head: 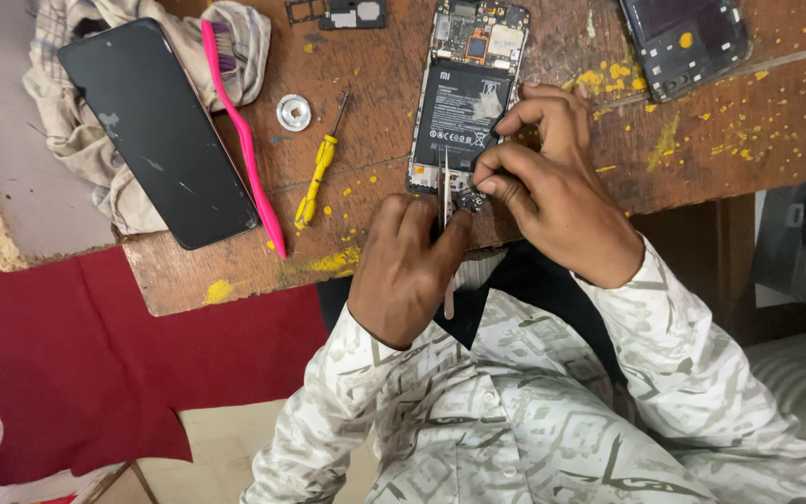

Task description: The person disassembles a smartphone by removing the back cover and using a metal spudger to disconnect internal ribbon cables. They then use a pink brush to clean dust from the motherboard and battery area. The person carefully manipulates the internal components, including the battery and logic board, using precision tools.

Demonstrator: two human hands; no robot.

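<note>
An opened phone (466,89) with its black battery and circuit board bared lies on the wooden table (366,140). My left hand (408,271) grips metal tweezers (446,187) whose tips point at the phone's lower end. My right hand (543,182) pinches a small dark part (470,199) at that same lower edge, next to the tweezers' shaft. Both hands are close together at the table's front edge.
A black phone screen (156,131) rests on a checked cloth (76,131) at left, beside a pink toothbrush (244,140). A yellow-handled screwdriver (319,173) and a round metal disc (293,112) lie mid-table. Another phone frame (687,42) sits top right. Red cloth (95,355) hangs below.
</note>
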